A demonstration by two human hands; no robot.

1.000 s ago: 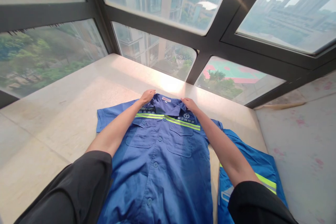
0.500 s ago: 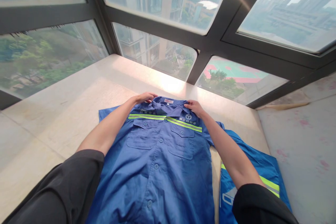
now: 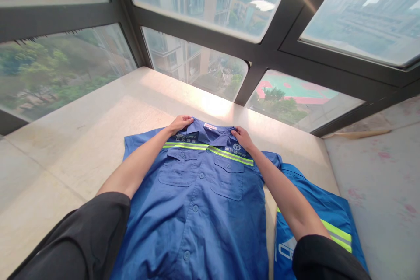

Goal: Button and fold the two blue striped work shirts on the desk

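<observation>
A blue short-sleeved work shirt (image 3: 200, 201) lies front side up, buttoned, with a yellow-green and grey reflective stripe across the chest and two flap pockets. My left hand (image 3: 180, 124) pinches the left end of its collar (image 3: 210, 133). At the collar's other end, the fingers of my right hand (image 3: 242, 136) are closed on the cloth. Between the two hands a small label (image 3: 210, 126) shows inside the neck. The shirt's lower part runs out of view at the bottom.
To the right lies a second, brighter blue garment (image 3: 315, 197) with a reflective stripe, partly under my right forearm. The pale stone sill (image 3: 65, 153) meets dark-framed windows (image 3: 197, 35) behind. A patterned wall (image 3: 380, 183) bounds the right side.
My left hand has closed more plainly on the collar, and the collar's left side is lifted slightly. The right hand stays at its end of the collar.
</observation>
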